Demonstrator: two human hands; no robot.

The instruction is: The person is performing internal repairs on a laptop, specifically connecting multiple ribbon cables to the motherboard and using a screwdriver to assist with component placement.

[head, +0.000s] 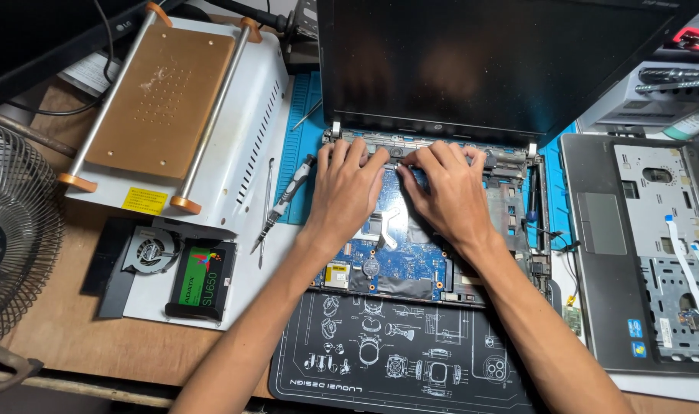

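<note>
An opened laptop lies before me, its blue motherboard [399, 264] bare and its dark screen [487, 61] standing upright behind. My left hand [348, 188] and my right hand [445, 192] rest side by side on the board's far part. The fingertips of both press at the grey hinge strip [380, 142] under the screen. Whether a small part sits between the fingers I cannot tell. Neither hand holds a tool.
A screwdriver [284, 201] and a thin metal pry tool [266, 211] lie left of the laptop. Further left are a white heating plate machine [177, 100], a small cooling fan [150, 251], a black drive [200, 280] and a desk fan [16, 230]. The removed palmrest cover [641, 253] lies right; a black mat [395, 353] lies in front.
</note>
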